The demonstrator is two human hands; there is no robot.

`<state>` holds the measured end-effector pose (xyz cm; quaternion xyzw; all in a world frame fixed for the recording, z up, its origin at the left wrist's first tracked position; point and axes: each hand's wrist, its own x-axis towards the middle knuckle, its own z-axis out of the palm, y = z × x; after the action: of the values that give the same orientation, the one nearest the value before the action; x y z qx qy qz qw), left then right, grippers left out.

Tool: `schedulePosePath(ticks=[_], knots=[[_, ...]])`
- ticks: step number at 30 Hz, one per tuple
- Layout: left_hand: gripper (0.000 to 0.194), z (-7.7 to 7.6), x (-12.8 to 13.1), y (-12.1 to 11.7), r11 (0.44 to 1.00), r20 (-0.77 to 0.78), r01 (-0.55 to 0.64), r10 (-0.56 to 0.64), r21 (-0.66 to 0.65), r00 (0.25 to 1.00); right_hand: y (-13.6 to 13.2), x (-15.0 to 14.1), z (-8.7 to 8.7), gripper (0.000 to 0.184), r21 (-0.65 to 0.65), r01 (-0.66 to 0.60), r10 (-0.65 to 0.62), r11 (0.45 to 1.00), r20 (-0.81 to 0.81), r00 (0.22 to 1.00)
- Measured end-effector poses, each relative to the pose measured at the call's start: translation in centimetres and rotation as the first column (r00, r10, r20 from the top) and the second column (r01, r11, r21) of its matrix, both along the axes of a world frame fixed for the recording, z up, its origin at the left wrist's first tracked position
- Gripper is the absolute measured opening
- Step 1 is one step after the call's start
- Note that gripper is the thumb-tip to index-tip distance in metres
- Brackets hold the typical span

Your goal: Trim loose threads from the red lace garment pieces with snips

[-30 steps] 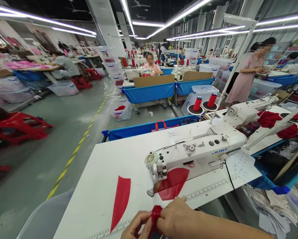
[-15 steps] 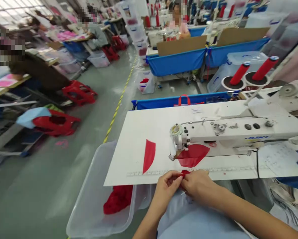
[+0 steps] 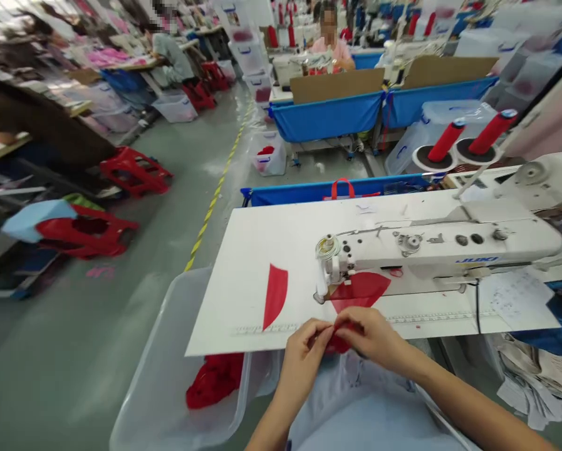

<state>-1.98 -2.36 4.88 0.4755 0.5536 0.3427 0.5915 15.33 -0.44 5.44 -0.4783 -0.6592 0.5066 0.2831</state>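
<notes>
Both my hands meet at the near edge of a white sewing table [image 3: 271, 244]. My left hand [image 3: 304, 349] and my right hand [image 3: 372, 335] pinch a small bunched piece of red fabric [image 3: 339, 341] between them. Just beyond them a flat red fabric panel [image 3: 360, 291] lies under the head of a white sewing machine [image 3: 431, 247]. A narrow curved red fabric piece [image 3: 275, 295] lies flat on the table to the left.
A clear plastic bin [image 3: 168, 382] with red fabric [image 3: 215, 379] stands on the floor at the table's left. Two red thread cones [image 3: 468, 136] stand behind the machine. Blue cloth troughs, red stools, other workers and a yellow floor line fill the hall.
The view tipped down from the hall to the table and my lap. My hands stayed together on the red fabric, lifting slightly onto the table edge.
</notes>
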Motion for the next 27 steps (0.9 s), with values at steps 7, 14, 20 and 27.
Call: schedulePosePath(ticks=[7, 14, 20, 27], knots=[[0.031, -0.2, 0.9, 0.4, 0.986, 0.213, -0.117, 0.141, -0.119, 0.967, 0.2, -0.2, 0.2, 0.024, -0.165, 0.143, -0.155, 0.976, -0.063, 0.986], [0.033, 0.2, 1.1, 0.1, 0.983, 0.260, -0.135, 0.165, -0.128, 0.951, 0.1, -0.3, 0.6, 0.027, -0.117, 0.171, -0.169, 0.978, 0.027, 0.985], [0.033, 0.1, 1.3, 0.4, 0.971, 0.259, -0.192, 0.225, -0.145, 0.939, 0.0, -0.6, 0.9, 0.025, -0.038, 0.178, -0.175, 0.983, 0.077, 0.982], [0.039, 0.0, 1.3, 0.5, 0.967, 0.358, -0.140, 0.210, -0.212, 0.910, 0.1, -0.4, 1.0, 0.026, -0.067, 0.227, -0.223, 0.972, 0.068, 0.973]])
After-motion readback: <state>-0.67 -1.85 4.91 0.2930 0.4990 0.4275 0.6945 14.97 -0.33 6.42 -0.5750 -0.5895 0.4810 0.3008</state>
